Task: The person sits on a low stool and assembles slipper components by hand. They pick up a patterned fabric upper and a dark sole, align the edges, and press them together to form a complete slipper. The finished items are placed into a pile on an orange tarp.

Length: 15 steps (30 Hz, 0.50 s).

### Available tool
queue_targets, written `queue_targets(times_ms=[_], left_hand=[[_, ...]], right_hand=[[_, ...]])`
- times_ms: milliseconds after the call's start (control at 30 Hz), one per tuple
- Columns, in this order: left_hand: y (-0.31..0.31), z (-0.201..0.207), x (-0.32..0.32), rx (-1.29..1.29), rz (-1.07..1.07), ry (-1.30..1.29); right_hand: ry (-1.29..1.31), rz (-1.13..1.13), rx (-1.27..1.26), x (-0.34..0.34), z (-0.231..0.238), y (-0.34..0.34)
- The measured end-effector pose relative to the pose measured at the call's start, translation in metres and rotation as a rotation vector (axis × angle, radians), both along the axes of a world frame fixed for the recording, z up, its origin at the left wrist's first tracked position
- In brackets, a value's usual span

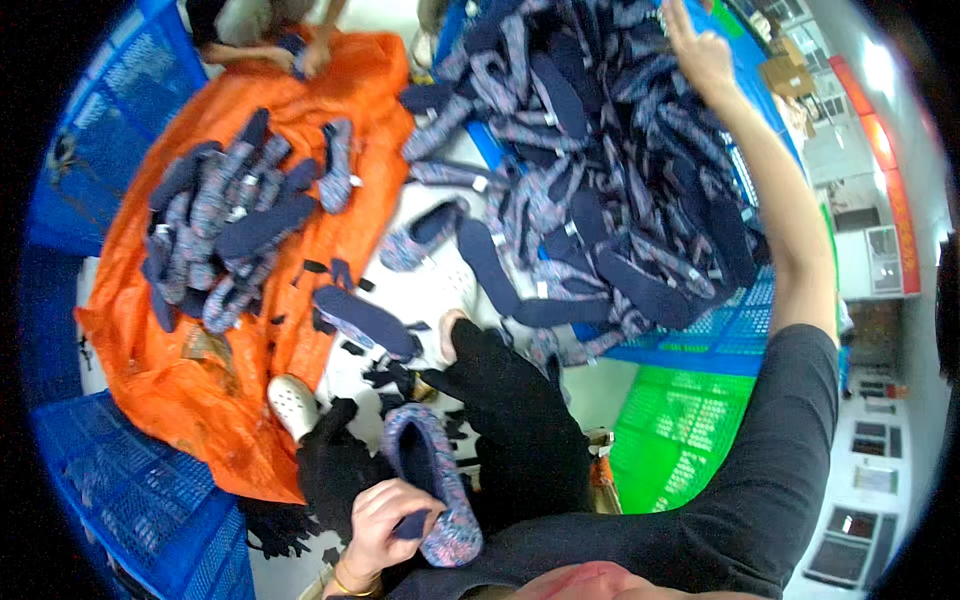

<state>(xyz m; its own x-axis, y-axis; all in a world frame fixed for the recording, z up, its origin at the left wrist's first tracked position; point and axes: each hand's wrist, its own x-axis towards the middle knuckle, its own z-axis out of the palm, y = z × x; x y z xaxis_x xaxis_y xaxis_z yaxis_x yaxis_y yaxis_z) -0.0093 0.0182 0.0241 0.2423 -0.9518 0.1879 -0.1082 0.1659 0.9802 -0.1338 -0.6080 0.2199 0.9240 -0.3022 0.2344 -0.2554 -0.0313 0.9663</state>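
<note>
Low in the picture, my left hand is closed at the heel end of a slipper with a mottled blue-pink knit outside and a navy lining. A small navy piece shows at its fingers; I cannot tell whether it belongs to the slipper. My right arm stretches far up along the right side. My right hand is beside the far right edge of a big heap of similar slippers, fingers stretched out and holding nothing I can see. The heap lies on and over a blue plastic crate.
An orange sheet on the left bears a smaller slipper pile. Another person's hands work at its far end. Loose slippers and dark scraps lie around my feet. Blue crates stand left, a green crate right.
</note>
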Motion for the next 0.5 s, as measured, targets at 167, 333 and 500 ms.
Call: queue_targets(times_ms=[167, 333, 500], left_hand=[[-0.054, -0.047, 0.023, 0.094, -0.027, -0.041], [-0.053, -0.054, 0.025, 0.061, -0.014, -0.056], [-0.045, -0.051, 0.028, 0.091, 0.04, -0.1]], right_hand=[[-0.041, 0.028, -0.02, -0.015, -0.033, -0.046], [-0.088, 0.055, -0.036, -0.029, -0.023, -0.082], [-0.136, -0.123, 0.077, -0.016, -0.029, -0.087]])
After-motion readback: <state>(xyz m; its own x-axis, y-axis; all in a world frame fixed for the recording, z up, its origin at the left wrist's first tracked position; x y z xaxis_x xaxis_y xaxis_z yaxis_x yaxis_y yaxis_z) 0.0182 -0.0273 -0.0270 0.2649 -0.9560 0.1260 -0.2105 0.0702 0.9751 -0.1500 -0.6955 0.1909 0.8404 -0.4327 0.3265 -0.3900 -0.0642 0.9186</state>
